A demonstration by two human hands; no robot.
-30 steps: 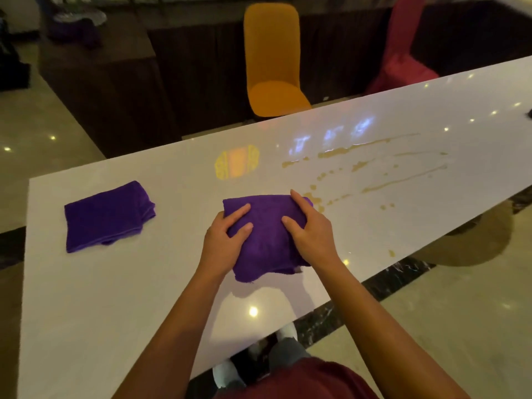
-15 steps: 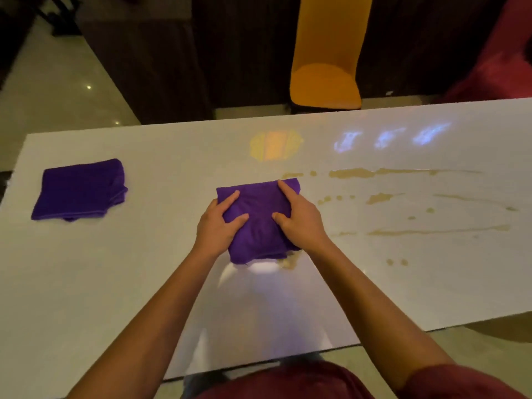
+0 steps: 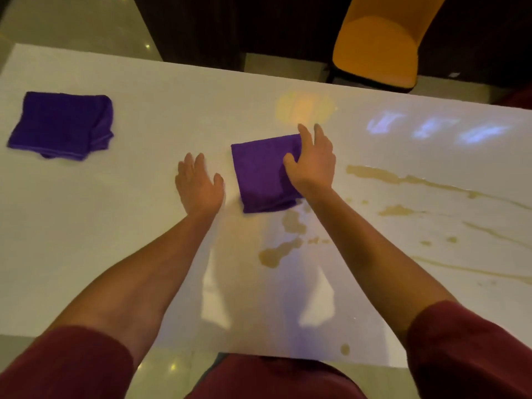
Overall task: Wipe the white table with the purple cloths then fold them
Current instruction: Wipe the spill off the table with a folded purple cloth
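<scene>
Far left of the frame: a second folded purple terry cloth (image 3: 61, 125), lying idle on the glossy white table (image 3: 86, 226), well apart from both hands. Likely to be forgotten if all wiping falls to the other cloth, which would then load up with liquid and start smearing.

Left of centre: left hand (image 3: 200, 187), fingers spread wide, holding nothing, just beside the nearer cloth but not touching it. Whether resting on the tabletop or hovering above it, impossible to tell. No steadying of the fabric from that side, so a one-handed push could bunch or unfold the layers.

Centre: folded purple cloth (image 3: 260, 175) flat on the table, covered along its right edge by the right hand (image 3: 312, 164), fingers splayed and pressing down rather than gripping. Pressure only on one edge; risk of the free left portion dragging and skipping over wet patches.

Below and to the right: tan spilled liquid (image 3: 280, 251) in pools and long streaks reaching toward the right edge of the frame. Most of it apparently unwiped. A sweep toward the near edge could push liquid off the table onto the dark red clothing (image 3: 276, 378); a sleeve could also trail through the puddle.

Upper right: orange chair (image 3: 377, 44), clear of the work.
</scene>
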